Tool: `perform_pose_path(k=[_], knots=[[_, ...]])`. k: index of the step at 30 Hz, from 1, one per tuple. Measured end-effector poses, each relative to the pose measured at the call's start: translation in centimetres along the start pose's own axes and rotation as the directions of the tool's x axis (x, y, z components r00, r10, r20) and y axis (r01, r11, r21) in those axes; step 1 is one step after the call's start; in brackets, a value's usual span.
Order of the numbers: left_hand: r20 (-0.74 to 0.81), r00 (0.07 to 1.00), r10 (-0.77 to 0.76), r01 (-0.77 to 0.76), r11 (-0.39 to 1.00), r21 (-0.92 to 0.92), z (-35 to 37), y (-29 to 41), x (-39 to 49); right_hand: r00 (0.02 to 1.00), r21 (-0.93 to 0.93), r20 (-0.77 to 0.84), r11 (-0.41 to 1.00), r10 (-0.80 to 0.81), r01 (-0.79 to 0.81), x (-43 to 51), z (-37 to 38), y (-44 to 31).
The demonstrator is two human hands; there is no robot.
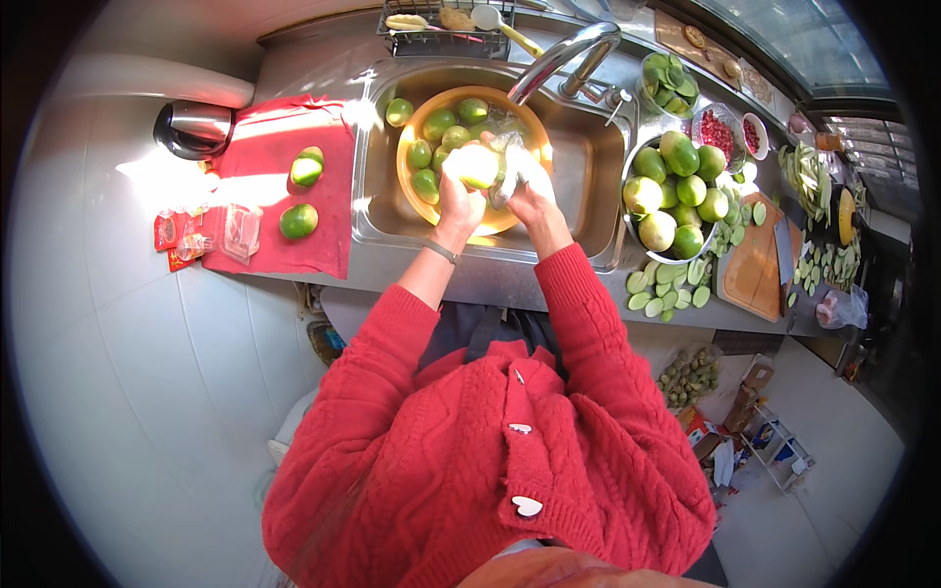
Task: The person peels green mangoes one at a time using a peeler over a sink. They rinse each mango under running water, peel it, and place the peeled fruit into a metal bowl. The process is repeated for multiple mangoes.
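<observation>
My left hand point(462, 198) holds a round green fruit point(474, 166), glaring in sunlight, over an orange basin point(542, 132) set in a steel sink point(599, 187). Close beside it, my right hand point(531, 192) grips a crumpled greyish cloth or plastic piece point(509, 165) near the fruit. Several green fruits point(439, 123) lie in the basin, apparently in water. One more green fruit point(399, 112) rests in the sink, outside the basin's left rim. The chrome faucet point(566, 62) arches over the basin's upper right edge.
Two green fruits point(298, 221) lie on a red cloth point(323, 242) at left. Right of the sink stand a bowl heaped with green fruits point(689, 190), sliced green pieces point(665, 287), and a wooden cutting board point(746, 275) with a knife point(784, 250). A dish rack point(447, 48) stands behind.
</observation>
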State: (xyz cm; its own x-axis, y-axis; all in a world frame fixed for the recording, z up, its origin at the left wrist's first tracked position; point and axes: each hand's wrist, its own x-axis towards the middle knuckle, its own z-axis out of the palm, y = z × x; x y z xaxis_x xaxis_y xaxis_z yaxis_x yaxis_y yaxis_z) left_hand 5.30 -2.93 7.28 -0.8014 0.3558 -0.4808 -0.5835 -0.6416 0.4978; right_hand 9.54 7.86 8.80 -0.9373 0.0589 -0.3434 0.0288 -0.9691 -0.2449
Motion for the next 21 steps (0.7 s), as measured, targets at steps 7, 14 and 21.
perform_pose_path(k=[7,14,21], knots=[[0.133,0.990,-0.047,0.030,0.991,0.133,0.0,0.1,-0.2,0.997,-0.322,-0.060,0.946,-0.058,0.036,-1.2,0.9,0.6],[0.163,0.979,-0.125,0.118,0.991,0.056,0.5,1.9,-0.5,1.000,-0.332,0.025,0.943,0.004,0.005,-1.9,1.7,-0.7],[0.245,0.969,-0.024,-0.027,0.979,0.202,-0.3,0.7,-0.4,0.998,-0.277,-0.054,0.961,-0.036,0.020,-1.0,1.3,-0.1]])
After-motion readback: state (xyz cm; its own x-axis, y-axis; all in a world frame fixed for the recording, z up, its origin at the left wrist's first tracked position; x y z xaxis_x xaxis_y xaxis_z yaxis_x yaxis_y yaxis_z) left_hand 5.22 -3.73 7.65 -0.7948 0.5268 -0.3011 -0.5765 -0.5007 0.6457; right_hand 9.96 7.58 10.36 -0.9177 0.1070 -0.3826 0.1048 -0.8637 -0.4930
